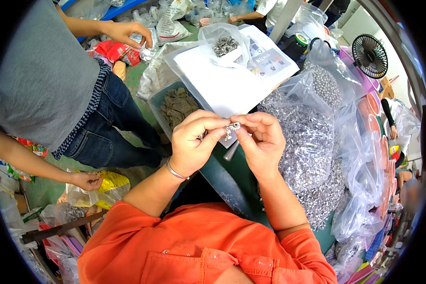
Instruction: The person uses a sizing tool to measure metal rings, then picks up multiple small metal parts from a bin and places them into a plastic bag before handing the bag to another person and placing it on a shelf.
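Between the fingertips of both hands is a small shiny metal part point(232, 127), raised over the table edge. My left hand point(194, 142), with a bangle at the wrist, pinches it from one side. From the other side, my right hand point(264, 142) closes thumb and fingers on it. Its exact kind is too small to make out. Just below shows a grey rod-like piece point(231, 152); whether it lies on the table or is held I cannot tell. White paper sheets point(213, 78) lie beyond my hands, with a plastic bag of metal rings point(226, 46) on top.
Large clear bags of small metal parts point(298, 142) cover the green table point(244, 182) at right. A black fan point(370, 56) stands far right. Left of the papers sits a bin with crumpled cloth point(177, 105). Another person point(57, 80) stands close at left, among floor bags.
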### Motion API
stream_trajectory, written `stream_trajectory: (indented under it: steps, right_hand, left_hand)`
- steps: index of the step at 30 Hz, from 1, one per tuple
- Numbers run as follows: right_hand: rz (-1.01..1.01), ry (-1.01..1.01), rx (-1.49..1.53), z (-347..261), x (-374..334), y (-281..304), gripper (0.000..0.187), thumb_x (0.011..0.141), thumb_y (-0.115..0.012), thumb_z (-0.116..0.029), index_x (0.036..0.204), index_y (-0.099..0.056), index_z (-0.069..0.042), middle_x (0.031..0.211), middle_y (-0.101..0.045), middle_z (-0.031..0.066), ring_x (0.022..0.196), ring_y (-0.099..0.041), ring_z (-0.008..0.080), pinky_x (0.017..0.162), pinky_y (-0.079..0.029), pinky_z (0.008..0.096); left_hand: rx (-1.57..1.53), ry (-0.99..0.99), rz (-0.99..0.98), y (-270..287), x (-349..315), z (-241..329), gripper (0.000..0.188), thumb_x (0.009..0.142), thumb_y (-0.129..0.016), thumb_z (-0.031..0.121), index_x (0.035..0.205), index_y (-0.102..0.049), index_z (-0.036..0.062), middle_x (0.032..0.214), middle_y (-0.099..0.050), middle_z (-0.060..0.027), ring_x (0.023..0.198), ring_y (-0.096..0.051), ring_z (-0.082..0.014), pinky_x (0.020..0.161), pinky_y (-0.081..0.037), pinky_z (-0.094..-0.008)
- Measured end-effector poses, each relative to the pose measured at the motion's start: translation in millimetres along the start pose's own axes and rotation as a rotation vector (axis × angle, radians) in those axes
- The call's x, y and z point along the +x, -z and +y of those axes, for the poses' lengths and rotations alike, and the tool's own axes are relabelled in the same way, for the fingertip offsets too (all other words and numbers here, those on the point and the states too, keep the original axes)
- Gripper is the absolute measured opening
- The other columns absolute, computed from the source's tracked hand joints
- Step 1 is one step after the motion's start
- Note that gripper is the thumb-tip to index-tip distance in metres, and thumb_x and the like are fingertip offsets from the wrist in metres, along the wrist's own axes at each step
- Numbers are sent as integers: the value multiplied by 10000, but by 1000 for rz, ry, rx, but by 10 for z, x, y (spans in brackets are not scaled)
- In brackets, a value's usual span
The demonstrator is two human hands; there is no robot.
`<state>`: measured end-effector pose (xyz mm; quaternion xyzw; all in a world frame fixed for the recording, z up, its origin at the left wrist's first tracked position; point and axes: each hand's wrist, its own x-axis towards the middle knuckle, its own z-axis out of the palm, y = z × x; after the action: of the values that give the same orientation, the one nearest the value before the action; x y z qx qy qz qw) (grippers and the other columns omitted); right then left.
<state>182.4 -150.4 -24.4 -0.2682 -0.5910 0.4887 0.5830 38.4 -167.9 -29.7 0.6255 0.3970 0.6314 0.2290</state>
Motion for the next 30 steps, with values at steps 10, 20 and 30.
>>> stream_trajectory:
  steps: [10,20,30]
  right_hand:
    - [20,-18,-10,9,-4,-18,287,757,-567,110,1000,-452,10,942,-610,131,872,-595,154,741,-486,246]
    - [48,153,-249,12,0,-32,312,706,-664,57,963,-496,2,846,-634,89,752,-604,117,658,-473,221]
    - [14,294,-417,-17,-14,-34,294,682,-691,25,925,-529,-8,836,-641,93,770,-630,167,669,-485,232]
  left_hand:
    - [-129,142,-8,3,-18,-15,97,758,-605,-44,853,-613,-27,794,-597,-78,667,-547,-113,578,-438,-209]
    - [-758,647,23,-52,-96,-78,114,825,-577,34,922,-593,-26,716,-573,-40,520,-428,-41,445,-336,-159]
    - [-655,605,14,-47,-111,-83,114,809,-582,18,912,-569,-28,752,-575,-52,526,-429,-41,447,-336,-161]
